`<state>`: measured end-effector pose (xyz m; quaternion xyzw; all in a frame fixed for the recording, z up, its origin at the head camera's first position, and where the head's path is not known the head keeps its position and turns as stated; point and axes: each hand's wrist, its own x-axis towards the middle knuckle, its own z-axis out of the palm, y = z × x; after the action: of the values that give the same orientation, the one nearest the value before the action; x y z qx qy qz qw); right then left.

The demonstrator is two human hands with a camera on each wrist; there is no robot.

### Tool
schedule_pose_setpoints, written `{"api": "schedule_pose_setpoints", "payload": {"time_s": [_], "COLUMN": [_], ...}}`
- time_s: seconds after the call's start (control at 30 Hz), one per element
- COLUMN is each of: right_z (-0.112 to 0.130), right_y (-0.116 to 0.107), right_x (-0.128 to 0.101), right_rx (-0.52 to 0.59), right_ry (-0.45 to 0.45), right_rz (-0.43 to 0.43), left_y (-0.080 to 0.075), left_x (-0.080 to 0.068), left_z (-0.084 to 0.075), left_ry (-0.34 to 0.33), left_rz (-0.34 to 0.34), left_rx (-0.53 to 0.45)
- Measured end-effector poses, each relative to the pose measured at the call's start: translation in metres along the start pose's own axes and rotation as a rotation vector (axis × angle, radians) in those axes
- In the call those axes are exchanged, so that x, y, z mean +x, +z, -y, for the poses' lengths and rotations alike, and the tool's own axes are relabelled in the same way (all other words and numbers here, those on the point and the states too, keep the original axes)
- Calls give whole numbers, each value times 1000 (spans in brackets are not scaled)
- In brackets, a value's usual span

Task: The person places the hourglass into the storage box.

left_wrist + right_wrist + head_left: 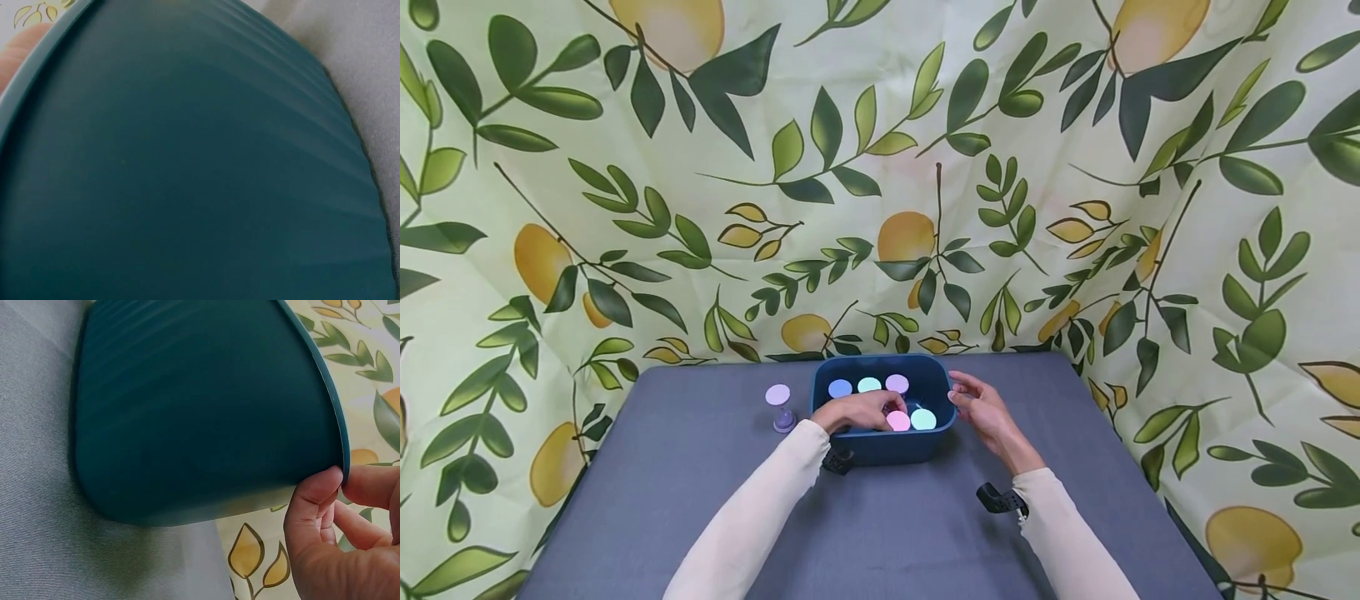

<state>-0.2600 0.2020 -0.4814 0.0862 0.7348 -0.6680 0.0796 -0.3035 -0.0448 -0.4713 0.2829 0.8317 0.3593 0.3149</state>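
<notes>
Left hand [861, 410] reached into blue tub [880, 446] mid-counter [700, 467], fingers curled over pink timer [898, 421]; firm grip unclear. Right hand [981, 408] open, thumb touching tub rim. Purple timer [781, 407] stood outside, left. Risk: crowded timers, lift could topple neighbours.

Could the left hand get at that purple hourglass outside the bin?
Probably yes: the hourglass stands alone on the table, just left of the bin the left hand reaches into, with nothing between.
</notes>
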Motion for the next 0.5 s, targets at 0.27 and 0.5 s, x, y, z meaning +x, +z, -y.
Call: {"api": "schedule_pose_setpoints", "payload": {"time_s": [0.27,0.5], "right_z": [-1,0], "right_y": [1,1], "right_x": [-1,-2], "right_rx": [0,14], "right_ry": [-6,-9], "right_rz": [-3,-2], "left_y": [2,1], "left_x": [-2,-5], "left_z": [-2,-3], "left_ry": [-6,9], "left_rz": [5,-10], "left_rx": [23,19]}}
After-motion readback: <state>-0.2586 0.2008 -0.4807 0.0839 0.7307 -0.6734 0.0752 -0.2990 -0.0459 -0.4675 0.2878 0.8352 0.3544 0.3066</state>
